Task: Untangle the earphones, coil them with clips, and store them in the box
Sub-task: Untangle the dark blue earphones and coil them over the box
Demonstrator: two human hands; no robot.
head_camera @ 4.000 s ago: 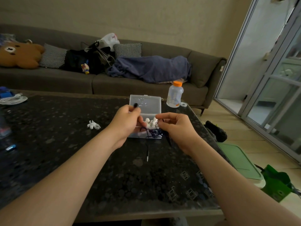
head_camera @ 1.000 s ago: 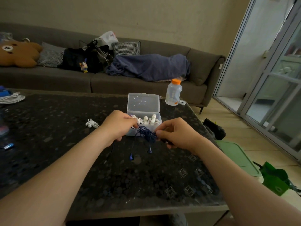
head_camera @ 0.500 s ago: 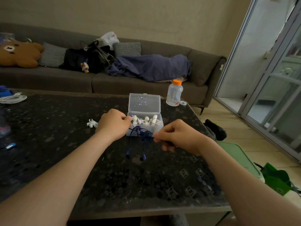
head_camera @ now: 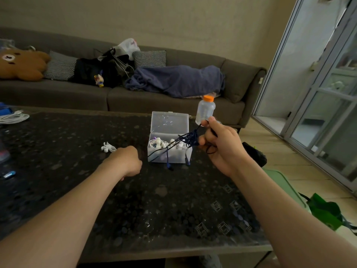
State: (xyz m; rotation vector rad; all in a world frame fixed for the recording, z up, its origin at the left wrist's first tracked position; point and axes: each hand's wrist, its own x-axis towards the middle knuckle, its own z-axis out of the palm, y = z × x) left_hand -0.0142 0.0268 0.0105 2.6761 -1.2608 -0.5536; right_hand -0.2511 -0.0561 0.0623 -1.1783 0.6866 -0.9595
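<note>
My right hand (head_camera: 219,146) is raised beside the clear plastic box (head_camera: 170,158) and grips a tangled knot of dark blue earphones (head_camera: 190,140). Two earbuds dangle from the knot in front of the box, just above the table. A taut strand runs down-left from the knot toward my left hand (head_camera: 128,161), which is curled into a fist low over the table. The box's lid (head_camera: 169,122) stands open, and coiled white earphones (head_camera: 160,144) lie inside. A white clip (head_camera: 108,147) lies on the table left of my left hand.
A bottle with an orange cap (head_camera: 205,110) stands behind the box near the dark table's far right corner. A white cable bundle (head_camera: 13,118) lies at the far left. A green bin (head_camera: 280,180) and a black shoe (head_camera: 255,153) sit on the floor beyond the right edge.
My right hand has lifted the blue tangle up and to the right, beside the box. My left hand has moved down and left, drawing one strand out straight.
</note>
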